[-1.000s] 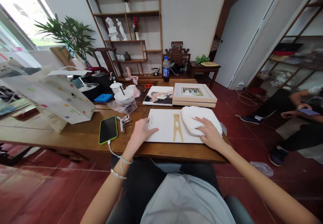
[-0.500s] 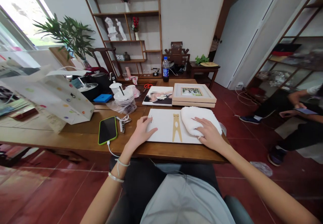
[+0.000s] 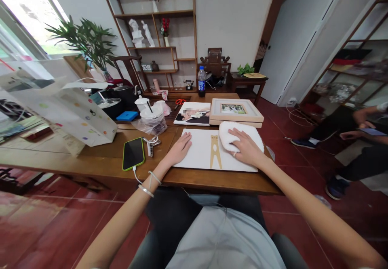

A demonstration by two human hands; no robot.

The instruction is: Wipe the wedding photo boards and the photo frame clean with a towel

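Observation:
A white board (image 3: 198, 150) lies flat on the wooden table in front of me, with a tan, forked, clothespin-shaped piece (image 3: 216, 152) on its middle. My left hand (image 3: 181, 148) rests palm down on the board's left edge, fingers stretched out and holding nothing. On the right part of the board is a fluffy white towel (image 3: 226, 133), bunched up. My right hand (image 3: 247, 146) grips it from above, fingers spread over the top and a ring on one finger. The towel overlaps the board's far right edge; its underside is hidden.
Behind the board are a photo panel (image 3: 192, 114) and stacked frames (image 3: 236, 113). A charging phone (image 3: 133, 154), a silvery object (image 3: 151, 144), a bagged cup (image 3: 151, 117) and a paper bag (image 3: 87, 119) stand left. A bottle (image 3: 201, 82) is farther back. Another person sits right.
The towel and my right hand have slid away from me toward the board's far edge. My left hand has shifted, its fingers now straighter and pointing forward. The view has tilted slightly.

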